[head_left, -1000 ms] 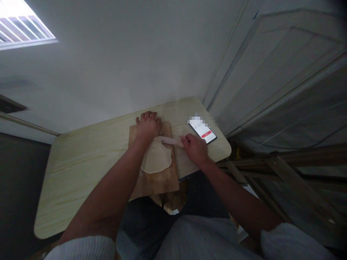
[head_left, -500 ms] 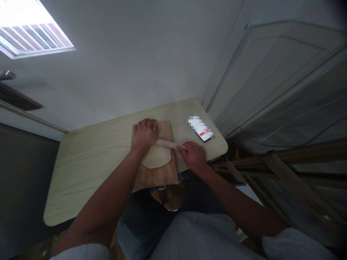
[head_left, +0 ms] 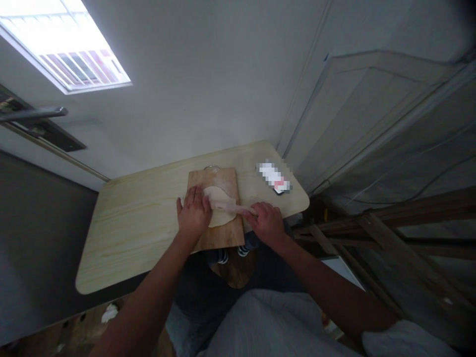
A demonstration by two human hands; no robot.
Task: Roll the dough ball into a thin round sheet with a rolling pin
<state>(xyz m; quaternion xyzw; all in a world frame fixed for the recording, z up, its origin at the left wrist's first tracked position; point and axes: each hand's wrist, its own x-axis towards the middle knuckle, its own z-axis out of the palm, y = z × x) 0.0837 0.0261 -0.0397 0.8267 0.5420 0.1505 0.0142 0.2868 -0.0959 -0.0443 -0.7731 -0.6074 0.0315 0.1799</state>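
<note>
A thin sheet of pale dough [head_left: 219,219] lies on a wooden cutting board [head_left: 219,239]. Across it runs a light rolling pin [head_left: 226,205], tilted slightly down to the right. My right hand [head_left: 267,221] is closed around the pin's right end, just past the board's edge. My left hand [head_left: 194,212] rests over the left side of the dough and board, fingers stretched forward and thumb apart. The pin's left end reaches close to that thumb; whether they touch is unclear. The dough's left part is hidden under this hand.
The board lies on a pale wood-grain table [head_left: 137,223] against a white door. A phone [head_left: 273,177] with a blurred screen lies at the table's right. A metal door handle [head_left: 44,114] juts out at the left. Wooden beams [head_left: 394,243] stand right of the table.
My left hand has come back toward me and flattened out, baring the board's far end and its metal ring. The rolling pin and my right hand have shifted slightly nearer. The camera view has turned a little.
</note>
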